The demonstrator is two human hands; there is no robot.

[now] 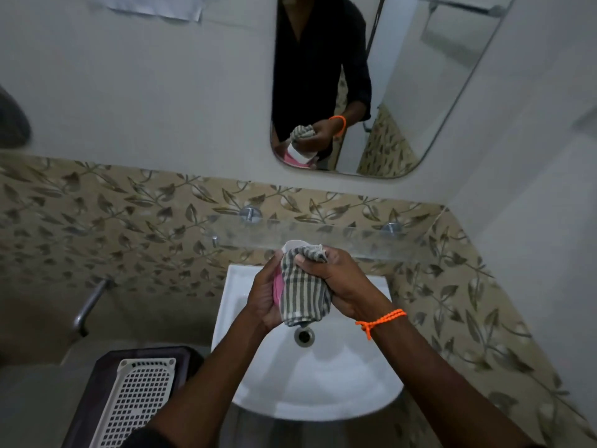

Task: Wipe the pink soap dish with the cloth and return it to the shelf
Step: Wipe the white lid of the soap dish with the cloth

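Observation:
Over the white sink, my left hand [263,294] holds the pink soap dish [277,287] on edge; only a pink strip and its white top rim show. My right hand [339,281], with an orange thread at the wrist, grips a grey-and-white striped cloth [303,292] and presses it against the dish, covering most of it. The glass shelf [355,239] runs along the leaf-patterned tiles just beyond my hands.
The white sink [339,376] with its drain [304,335] lies below my hands. A mirror [403,92] hangs above the shelf. A dark bin with a white perforated lid [139,399] stands at the lower left. A metal pipe [89,302] juts from the left wall.

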